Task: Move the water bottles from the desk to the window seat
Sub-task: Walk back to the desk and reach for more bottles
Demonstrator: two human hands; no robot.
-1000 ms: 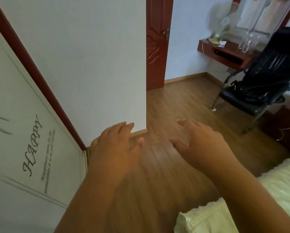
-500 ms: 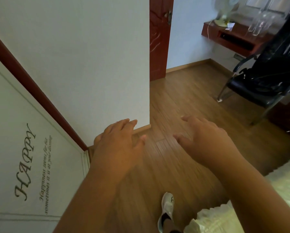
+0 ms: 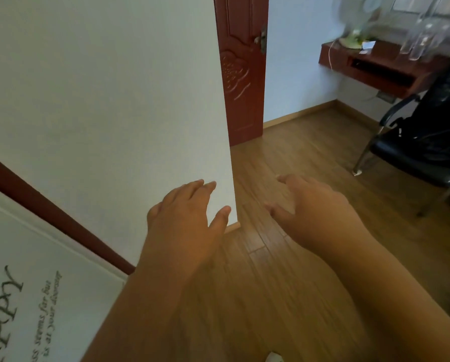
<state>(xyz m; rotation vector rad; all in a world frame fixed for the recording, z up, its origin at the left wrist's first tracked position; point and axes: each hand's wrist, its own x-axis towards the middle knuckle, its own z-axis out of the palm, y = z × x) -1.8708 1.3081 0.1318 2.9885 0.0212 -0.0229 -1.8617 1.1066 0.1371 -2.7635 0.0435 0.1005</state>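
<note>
Several clear water bottles (image 3: 418,41) stand blurred on a red-brown wall-mounted desk (image 3: 383,70) at the far upper right. My left hand (image 3: 186,223) and my right hand (image 3: 312,207) are both stretched out in front of me, palms down, fingers apart, holding nothing. Both hands hover over the wooden floor, far short of the desk. The left hand is close to the corner of a white wall (image 3: 229,152). No window seat is in view.
A black chair (image 3: 427,142) with dark cloth on it stands in front of the desk. A desk fan (image 3: 357,19) sits at the desk's left end. A red-brown door (image 3: 242,74) stands beyond the wall corner. A white wardrobe panel with lettering (image 3: 22,296) fills the lower left.
The view has moved forward and turned slightly; the desk and chair are nearer and further right. The bed edge and foot have left view. Both hands keep the same open pose.
</note>
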